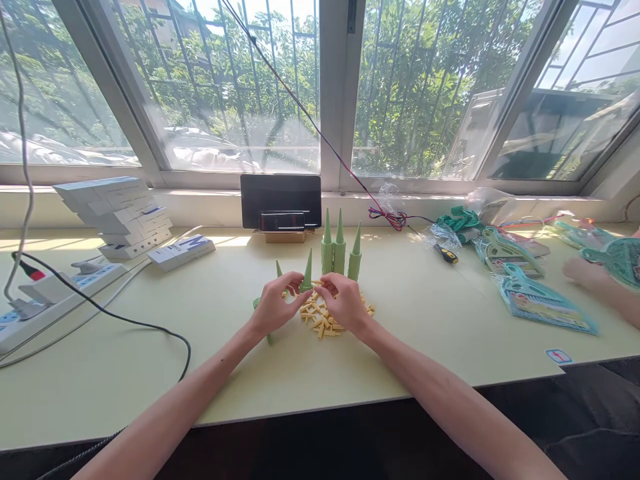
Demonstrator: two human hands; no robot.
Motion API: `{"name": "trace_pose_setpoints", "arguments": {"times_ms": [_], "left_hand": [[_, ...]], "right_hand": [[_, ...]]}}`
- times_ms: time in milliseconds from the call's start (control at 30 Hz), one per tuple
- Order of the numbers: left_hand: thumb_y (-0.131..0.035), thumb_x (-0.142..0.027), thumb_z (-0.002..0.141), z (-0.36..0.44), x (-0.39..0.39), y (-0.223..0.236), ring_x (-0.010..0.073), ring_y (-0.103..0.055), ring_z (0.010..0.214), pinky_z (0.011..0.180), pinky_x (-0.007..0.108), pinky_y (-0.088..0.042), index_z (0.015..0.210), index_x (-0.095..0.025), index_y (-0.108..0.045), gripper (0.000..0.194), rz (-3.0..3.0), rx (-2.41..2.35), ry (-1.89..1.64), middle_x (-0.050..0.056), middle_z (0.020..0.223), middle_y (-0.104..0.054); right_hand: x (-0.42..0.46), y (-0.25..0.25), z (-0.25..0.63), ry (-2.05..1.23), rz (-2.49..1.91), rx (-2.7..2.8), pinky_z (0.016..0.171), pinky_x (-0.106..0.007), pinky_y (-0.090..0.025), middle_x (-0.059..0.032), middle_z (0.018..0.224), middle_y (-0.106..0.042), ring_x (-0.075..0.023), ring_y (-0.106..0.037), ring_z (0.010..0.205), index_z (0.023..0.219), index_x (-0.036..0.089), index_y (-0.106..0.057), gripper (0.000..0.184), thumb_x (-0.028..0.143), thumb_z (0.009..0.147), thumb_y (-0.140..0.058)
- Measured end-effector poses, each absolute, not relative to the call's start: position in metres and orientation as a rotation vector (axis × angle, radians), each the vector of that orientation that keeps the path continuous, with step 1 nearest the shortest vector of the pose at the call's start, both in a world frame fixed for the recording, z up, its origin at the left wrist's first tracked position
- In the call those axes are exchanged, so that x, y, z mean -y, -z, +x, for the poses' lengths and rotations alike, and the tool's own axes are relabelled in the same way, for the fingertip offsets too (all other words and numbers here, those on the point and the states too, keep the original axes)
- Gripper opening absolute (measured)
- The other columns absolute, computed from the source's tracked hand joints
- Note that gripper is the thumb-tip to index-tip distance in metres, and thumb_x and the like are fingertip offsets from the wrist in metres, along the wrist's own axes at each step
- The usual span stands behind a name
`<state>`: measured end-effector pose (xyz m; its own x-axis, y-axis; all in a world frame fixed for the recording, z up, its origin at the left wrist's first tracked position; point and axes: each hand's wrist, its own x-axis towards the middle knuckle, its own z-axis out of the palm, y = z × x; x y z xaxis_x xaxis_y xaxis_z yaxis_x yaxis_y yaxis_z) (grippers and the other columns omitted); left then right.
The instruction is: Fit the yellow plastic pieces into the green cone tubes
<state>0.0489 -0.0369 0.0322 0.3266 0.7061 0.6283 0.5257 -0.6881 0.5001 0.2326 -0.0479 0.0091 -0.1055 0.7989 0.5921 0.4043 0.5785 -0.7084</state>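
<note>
My left hand (274, 303) is closed, its thumb and fingers pinching a pointed green plastic cone (307, 273) that stands tip up. Close beside it my right hand (344, 301) is also closed, fingertips near the cone's base; whatever they grip is too small to make out. Below and between both hands lies a pile of small yellow plastic pieces (326, 325). Just behind my right hand rise three slim green towers (340, 250) with pointed tops. More green parts, one of them a pointed cone (279, 269), are partly hidden by my left hand.
Behind stands a black tablet (281, 193) with a phone (281, 221) before it. White boxes (133, 220) and a power strip (60, 300) with cables are left. Rightward lie a screwdriver (446, 254) and packaged brush sets (543, 300); another person's hand (590, 277) holds a green item.
</note>
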Motion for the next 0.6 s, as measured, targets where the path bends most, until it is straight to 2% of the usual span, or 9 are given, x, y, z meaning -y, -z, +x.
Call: {"name": "trace_pose_setpoints", "arguments": {"times_ms": [600], "left_hand": [[-0.066, -0.039, 0.084, 0.0458, 0.0340, -0.0276, 0.0154, -0.062, 0.070, 0.070, 0.030, -0.054, 0.095, -0.020, -0.064, 0.022, 2.405, -1.119, -1.290, 0.002, 0.082, -0.068]], "right_hand": [[0.0499, -0.0107, 0.2337, -0.519, -1.002, 1.731, 0.055, -0.026, -0.041, -0.0001, 0.065, -0.058, -0.0137, -0.050, 0.057, 0.080, 0.019, -0.062, 0.023, 0.036, 0.093, -0.053]]}}
